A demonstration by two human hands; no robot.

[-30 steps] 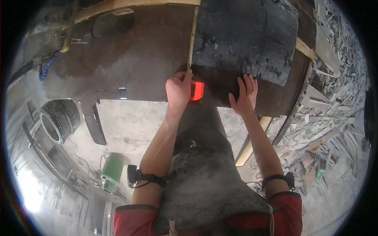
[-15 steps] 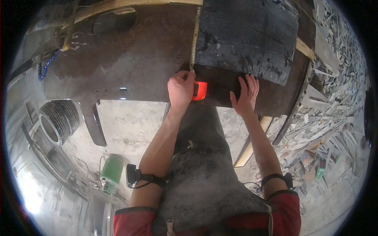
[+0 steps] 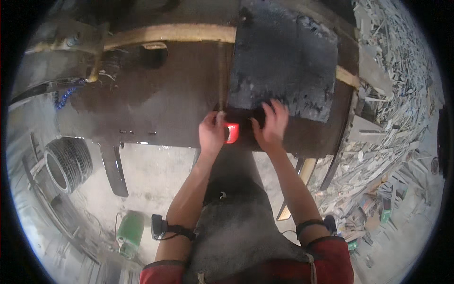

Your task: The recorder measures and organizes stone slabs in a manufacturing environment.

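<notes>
A dark grey stone-like slab (image 3: 281,61) lies flat on the brown work table (image 3: 184,99). Along the slab's left edge runs the extended blade of a tape measure, and its red case (image 3: 231,133) sits near the table's front edge. My left hand (image 3: 211,134) is closed around the blade beside the case, fingers pinching it. With fingers spread, my right hand (image 3: 274,127) reaches the slab's near edge, fingertips touching or just over it. Motion blurs both hands slightly.
A wooden strip (image 3: 175,33) crosses the table's far side, by an oval cutout (image 3: 153,54). Lower left are tyre-like rings (image 3: 68,163) and a green canister (image 3: 131,230). A heap of broken offcuts (image 3: 402,90) covers the floor on the right.
My right hand has moved left and forward from the table's front strip to the slab's near edge. My left hand keeps hold of the tape. The whole view has shifted.
</notes>
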